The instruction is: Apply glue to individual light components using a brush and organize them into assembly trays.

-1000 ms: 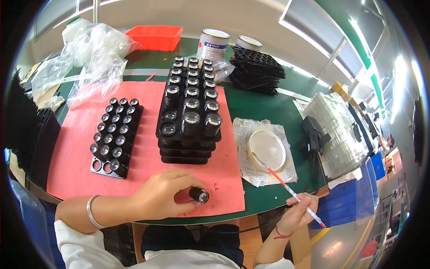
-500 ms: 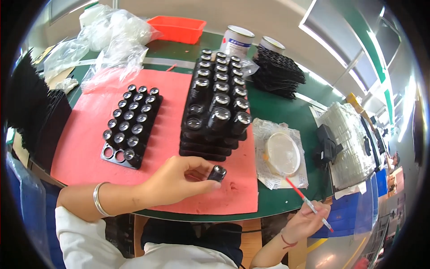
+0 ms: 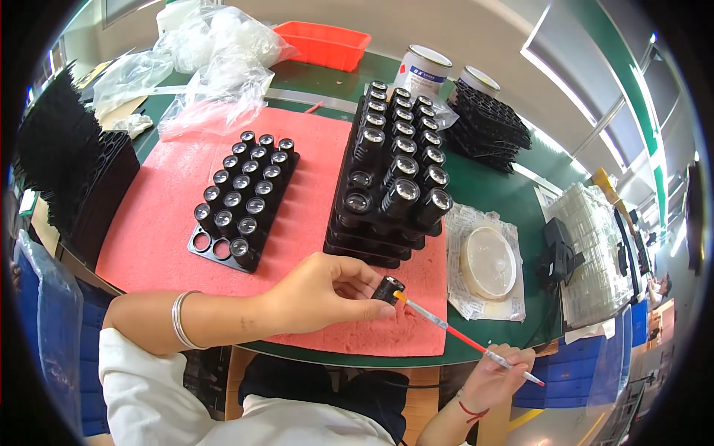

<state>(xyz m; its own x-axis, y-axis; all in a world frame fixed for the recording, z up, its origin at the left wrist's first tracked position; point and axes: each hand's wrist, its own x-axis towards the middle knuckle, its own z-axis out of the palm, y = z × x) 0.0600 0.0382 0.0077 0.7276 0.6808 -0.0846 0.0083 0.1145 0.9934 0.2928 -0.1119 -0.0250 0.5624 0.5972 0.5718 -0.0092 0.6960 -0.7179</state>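
Between thumb and fingers, my left hand (image 3: pixel 320 293) grips a short black lens barrel (image 3: pixel 387 291) with a glassy top, tilted over the front of the pink mat (image 3: pixel 178 238). My right hand (image 3: pixel 492 377) pinches a thin paintbrush (image 3: pixel 466 340) with a red and clear handle. Its yellowish tip appears to touch the side of the barrel near the top. Left of the mat's middle lies a black tray (image 3: pixel 211 253) of similar barrels, with two bare holes at its near end. A taller stack of filled black trays (image 3: pixel 362 250) rises beyond my left hand.
A round dish (image 3: pixel 488 262) of pale content rests on paper at the right. Black honeycomb trays stand piled at far left (image 3: pixel 104 178) and back right (image 3: pixel 487 126). Behind are two tins (image 3: pixel 422 70), a red bin (image 3: pixel 323 46) and clear plastic bags (image 3: pixel 219 56).
The brush has moved left from the dish's near edge to the lens barrel in my left hand. The view has shifted, so the table things sit further right.
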